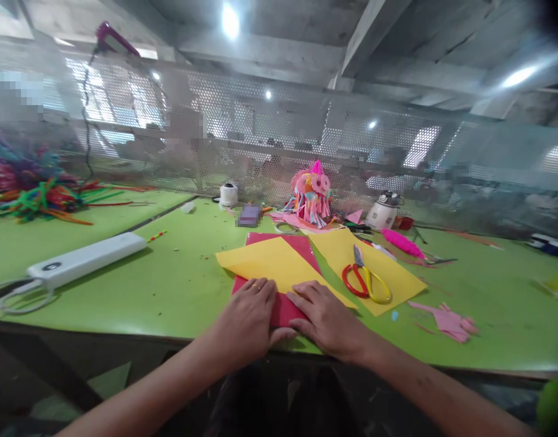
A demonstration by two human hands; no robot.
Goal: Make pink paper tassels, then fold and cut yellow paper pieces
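Note:
My left hand (249,315) and my right hand (326,318) lie flat side by side near the table's front edge, fingers stretched out and pressing on paper. Under them is a yellow sheet (272,264) folded at an angle, lying on a red sheet (301,244). A ring shows on one left finger. Just right of my right hand a second yellow sheet (374,267) carries scissors (366,280) with one red and one yellow handle.
The green table (169,285) holds a white power strip (85,260) at left, a heap of coloured pipe cleaners (33,194) far left, a pink fringed paper craft (311,197), a tape roll (228,194), pink cut-outs (447,320) at right. A perforated metal screen (279,121) stands behind.

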